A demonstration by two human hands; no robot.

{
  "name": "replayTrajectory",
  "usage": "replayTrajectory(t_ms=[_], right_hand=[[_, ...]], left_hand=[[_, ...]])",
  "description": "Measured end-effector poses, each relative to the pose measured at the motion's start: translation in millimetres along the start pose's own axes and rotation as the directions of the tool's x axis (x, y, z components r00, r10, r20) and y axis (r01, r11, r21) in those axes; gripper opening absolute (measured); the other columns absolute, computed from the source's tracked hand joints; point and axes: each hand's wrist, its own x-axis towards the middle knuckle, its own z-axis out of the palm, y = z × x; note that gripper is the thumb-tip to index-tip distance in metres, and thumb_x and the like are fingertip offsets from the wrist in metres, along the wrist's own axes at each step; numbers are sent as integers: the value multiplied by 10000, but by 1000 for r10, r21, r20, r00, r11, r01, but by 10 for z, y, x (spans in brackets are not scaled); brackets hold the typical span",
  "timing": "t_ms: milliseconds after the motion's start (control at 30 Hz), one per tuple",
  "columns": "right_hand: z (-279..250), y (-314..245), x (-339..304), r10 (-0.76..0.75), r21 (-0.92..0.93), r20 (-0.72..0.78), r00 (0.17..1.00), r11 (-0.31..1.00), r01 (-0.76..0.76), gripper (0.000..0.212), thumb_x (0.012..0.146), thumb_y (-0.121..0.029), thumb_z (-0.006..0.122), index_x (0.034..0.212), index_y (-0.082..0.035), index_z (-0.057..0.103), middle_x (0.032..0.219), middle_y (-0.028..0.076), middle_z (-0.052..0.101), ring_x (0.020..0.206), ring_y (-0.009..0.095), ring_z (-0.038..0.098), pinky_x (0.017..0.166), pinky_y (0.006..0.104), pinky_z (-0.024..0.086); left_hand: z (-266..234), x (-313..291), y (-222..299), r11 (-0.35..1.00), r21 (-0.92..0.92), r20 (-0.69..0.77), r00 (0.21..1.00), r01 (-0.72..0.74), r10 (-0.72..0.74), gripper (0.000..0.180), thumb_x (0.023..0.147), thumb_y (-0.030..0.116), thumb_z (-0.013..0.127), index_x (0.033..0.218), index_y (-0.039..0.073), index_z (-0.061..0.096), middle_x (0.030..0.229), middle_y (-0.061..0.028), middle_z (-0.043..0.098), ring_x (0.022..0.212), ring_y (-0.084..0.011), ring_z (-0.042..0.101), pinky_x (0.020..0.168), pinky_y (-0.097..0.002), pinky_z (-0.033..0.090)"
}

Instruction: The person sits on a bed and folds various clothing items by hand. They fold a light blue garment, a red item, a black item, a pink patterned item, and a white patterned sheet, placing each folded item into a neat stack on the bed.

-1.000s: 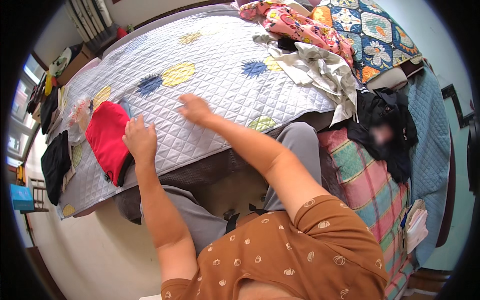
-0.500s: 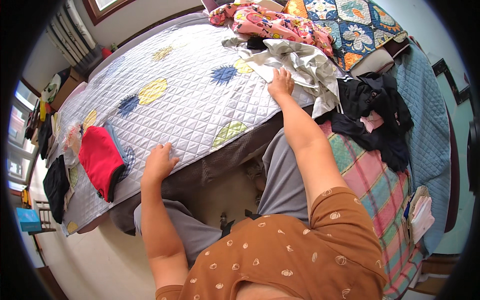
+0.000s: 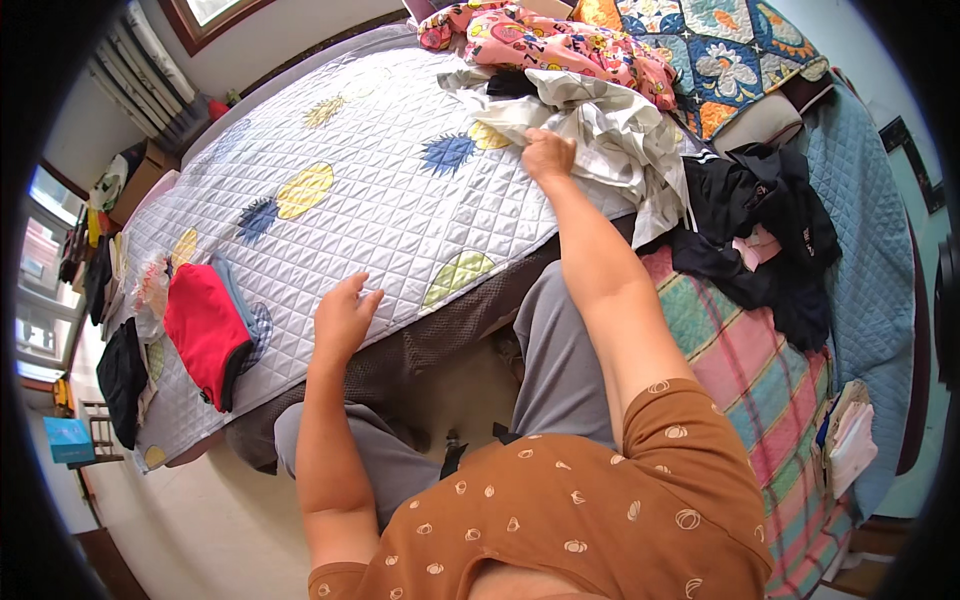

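Observation:
A crumpled pale grey cloth (image 3: pixel 610 130) lies at the back right of the bed, its exact kind unclear. My right hand (image 3: pixel 549 157) is closed at its left edge, fingers curled on the fabric. Over the front part of the white quilted bedspread (image 3: pixel 370 210), my left hand (image 3: pixel 345 315) has its fingers apart and holds nothing. Further left rests a folded red garment (image 3: pixel 208 330) with dark trim, on top of blue and checked pieces.
Black clothes (image 3: pixel 765 220) are heaped at the right, beside a plaid cover (image 3: pixel 740 330). Pink printed fabric (image 3: pixel 560 45) and a patterned quilt (image 3: pixel 720 65) lie at the back. Folded clothes (image 3: pixel 848 440) sit at far right, black clothing (image 3: pixel 120 385) at far left.
My left hand has moved right and slightly forward over the bedspread. My right hand has shifted a little left and forward, and its fingers have closed on the pale grey cloth.

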Motion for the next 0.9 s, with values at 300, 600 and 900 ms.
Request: replayTrajectory(t_ms=[300, 600, 900], right_hand=[[-479, -1318, -746, -376, 492, 184, 908, 835, 247, 136, 896, -249, 625, 911, -148, 713, 829, 143, 689, 779, 366, 660, 685, 443, 511], [-849, -1601, -1402, -660, 890, 242, 711, 443, 108, 129, 875, -171, 685, 977, -101, 720, 805, 176, 683, 674, 300, 660, 643, 366, 506], [-947, -1563, -1788, -817, 838, 224, 531, 440, 323, 144, 837, -201, 691, 772, -87, 632, 777, 167, 655, 753, 386, 644, 658, 454, 497]], left_hand=[[148, 212, 189, 480, -805, 289, 937, 349, -197, 830, 950, 618, 528, 1454, -25, 380, 1309, -215, 553, 1135, -288, 600, 855, -411, 530], [212, 314, 92, 20, -914, 405, 913, 404, 47, 841, 943, 624, 534, 1429, -42, 371, 1264, -219, 586, 1108, -281, 626, 828, -424, 578], [434, 290, 205, 46, -901, 424, 900, 430, -103, 241, 905, -16, 567, 1146, -34, 573, 1001, -125, 671, 851, -207, 688, 725, -336, 582]])
